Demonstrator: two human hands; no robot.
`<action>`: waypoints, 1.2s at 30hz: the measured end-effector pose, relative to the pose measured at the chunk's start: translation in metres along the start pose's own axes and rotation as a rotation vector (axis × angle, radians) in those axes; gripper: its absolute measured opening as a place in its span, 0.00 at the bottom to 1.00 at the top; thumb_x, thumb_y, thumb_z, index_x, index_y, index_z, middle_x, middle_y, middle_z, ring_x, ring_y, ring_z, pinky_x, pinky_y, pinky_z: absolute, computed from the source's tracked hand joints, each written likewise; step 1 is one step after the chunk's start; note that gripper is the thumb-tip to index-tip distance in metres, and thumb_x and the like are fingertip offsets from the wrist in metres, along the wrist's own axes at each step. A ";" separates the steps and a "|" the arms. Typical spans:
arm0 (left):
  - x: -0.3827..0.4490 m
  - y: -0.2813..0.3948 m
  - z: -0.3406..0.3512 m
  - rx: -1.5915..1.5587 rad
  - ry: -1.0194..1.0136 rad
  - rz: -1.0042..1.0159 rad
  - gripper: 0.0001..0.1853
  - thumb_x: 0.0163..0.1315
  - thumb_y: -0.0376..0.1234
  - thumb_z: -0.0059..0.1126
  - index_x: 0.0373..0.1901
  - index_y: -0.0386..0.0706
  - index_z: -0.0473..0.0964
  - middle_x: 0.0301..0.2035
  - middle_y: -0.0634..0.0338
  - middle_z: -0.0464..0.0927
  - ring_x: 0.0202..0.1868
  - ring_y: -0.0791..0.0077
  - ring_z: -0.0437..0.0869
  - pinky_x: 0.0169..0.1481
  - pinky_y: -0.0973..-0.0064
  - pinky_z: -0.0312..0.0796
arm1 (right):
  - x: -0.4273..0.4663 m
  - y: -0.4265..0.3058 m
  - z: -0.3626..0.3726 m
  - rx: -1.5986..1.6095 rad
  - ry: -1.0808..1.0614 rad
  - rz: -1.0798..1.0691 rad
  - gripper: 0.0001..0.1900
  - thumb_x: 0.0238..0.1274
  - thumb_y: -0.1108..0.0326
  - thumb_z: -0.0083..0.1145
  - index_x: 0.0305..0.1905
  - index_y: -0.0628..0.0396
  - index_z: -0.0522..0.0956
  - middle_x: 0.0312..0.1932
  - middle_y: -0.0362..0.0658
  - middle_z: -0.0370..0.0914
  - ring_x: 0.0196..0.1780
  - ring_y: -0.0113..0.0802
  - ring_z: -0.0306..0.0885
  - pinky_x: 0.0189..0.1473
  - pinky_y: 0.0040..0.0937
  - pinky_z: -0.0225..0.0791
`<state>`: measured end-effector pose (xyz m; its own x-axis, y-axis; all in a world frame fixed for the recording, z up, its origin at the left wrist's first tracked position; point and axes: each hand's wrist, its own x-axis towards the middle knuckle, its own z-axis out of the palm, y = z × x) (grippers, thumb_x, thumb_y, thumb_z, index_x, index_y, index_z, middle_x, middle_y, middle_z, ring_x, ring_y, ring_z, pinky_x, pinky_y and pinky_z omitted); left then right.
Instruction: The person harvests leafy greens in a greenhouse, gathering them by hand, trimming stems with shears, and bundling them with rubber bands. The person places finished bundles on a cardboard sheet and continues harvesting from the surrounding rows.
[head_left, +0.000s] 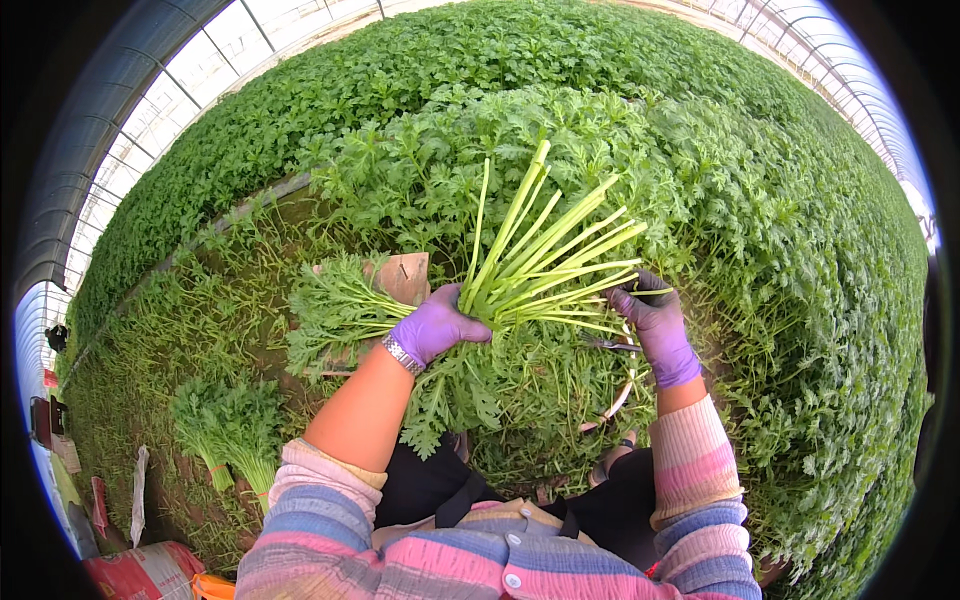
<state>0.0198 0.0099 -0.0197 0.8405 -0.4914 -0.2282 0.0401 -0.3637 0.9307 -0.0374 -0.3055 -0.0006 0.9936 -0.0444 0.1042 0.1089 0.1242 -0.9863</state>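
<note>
My left hand (442, 322), in a purple glove, grips a bunch of leafy greens (525, 277) that look like crown daisy. The pale cut stems fan up and away from me, and the leaves hang below the hand. My right hand (651, 322), its purple glove stained dark at the fingers, pinches a thin stem (646, 292) at the right edge of the bunch. Beside my left hand, more cut greens (337, 304) lie across a wooden board (405, 276), partly covering it.
Two banded bunches (232, 427) lie on the ground at left. A metal tool (611, 343) and a white curved strip (622, 397) lie below my right hand. Dense standing greens (750, 195) fill the far side and right. A red-and-white sack (146, 570) lies at lower left.
</note>
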 end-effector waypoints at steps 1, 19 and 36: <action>-0.002 0.004 0.001 0.008 -0.003 -0.008 0.42 0.45 0.29 0.74 0.62 0.25 0.62 0.47 0.48 0.81 0.46 0.66 0.84 0.54 0.73 0.76 | 0.001 0.004 0.002 -0.039 0.053 0.007 0.15 0.58 0.71 0.67 0.48 0.63 0.78 0.38 0.41 0.82 0.40 0.27 0.78 0.43 0.25 0.72; -0.009 0.038 0.018 1.449 0.374 0.568 0.16 0.48 0.31 0.59 0.41 0.46 0.77 0.25 0.59 0.77 0.33 0.62 0.79 0.44 0.66 0.75 | 0.009 -0.017 -0.033 -0.288 0.410 -0.363 0.10 0.65 0.69 0.61 0.47 0.60 0.77 0.39 0.39 0.80 0.40 0.24 0.74 0.46 0.22 0.69; -0.008 0.043 0.031 1.512 0.724 0.706 0.17 0.56 0.37 0.54 0.48 0.64 0.76 0.34 0.68 0.77 0.44 0.68 0.78 0.64 0.35 0.55 | -0.049 0.020 0.015 0.239 -0.765 0.556 0.57 0.48 0.39 0.69 0.74 0.63 0.51 0.71 0.52 0.60 0.72 0.39 0.59 0.70 0.33 0.55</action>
<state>-0.0020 -0.0267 0.0132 0.5400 -0.6016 0.5886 -0.5108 -0.7901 -0.3389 -0.0832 -0.2863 -0.0238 0.6476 0.7265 -0.2296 -0.4619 0.1347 -0.8767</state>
